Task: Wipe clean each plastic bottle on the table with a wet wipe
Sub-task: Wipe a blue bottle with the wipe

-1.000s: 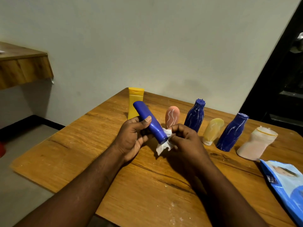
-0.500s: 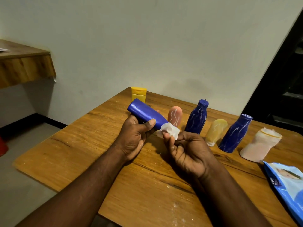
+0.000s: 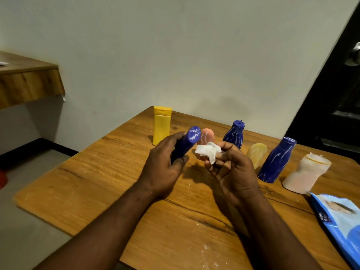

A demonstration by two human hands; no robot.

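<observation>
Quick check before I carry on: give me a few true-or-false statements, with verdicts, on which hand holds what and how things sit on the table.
1. The left hand holds a blue bottle. True.
2. The wipe is in the left hand. False: the right hand pinches it.
3. The yellow bottle lies on its side. False: it stands upright on the table.
4. A blue wipe pack lies at the right side of the table. True.
</observation>
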